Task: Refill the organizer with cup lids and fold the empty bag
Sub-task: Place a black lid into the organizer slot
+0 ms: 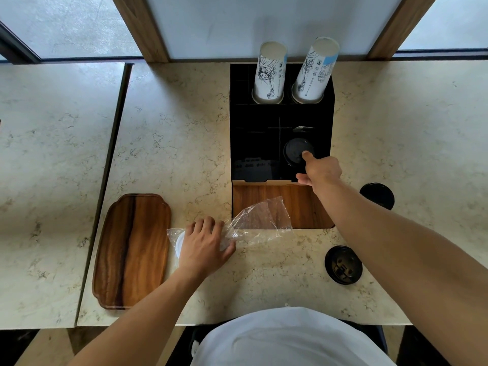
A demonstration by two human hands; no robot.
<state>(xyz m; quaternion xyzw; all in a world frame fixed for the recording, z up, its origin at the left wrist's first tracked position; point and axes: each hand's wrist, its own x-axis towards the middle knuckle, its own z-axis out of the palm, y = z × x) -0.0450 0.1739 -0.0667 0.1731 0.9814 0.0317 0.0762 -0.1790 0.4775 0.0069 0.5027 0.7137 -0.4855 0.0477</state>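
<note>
Our right hand (320,169) sets its thumb on a black lid (295,151) in the organizer (237,114); whether it grips, we cannot tell. Our left hand (203,244) clutches the bag (261,217) on the tabletop (184,128). Dropped crooked, the lid may jam, we judge.

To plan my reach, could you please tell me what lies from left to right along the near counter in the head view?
A brown oblong wooden tray → the left hand holding a clear crumpled plastic bag → a round black plastic lid near the edge → a second round black lid farther back.
</note>
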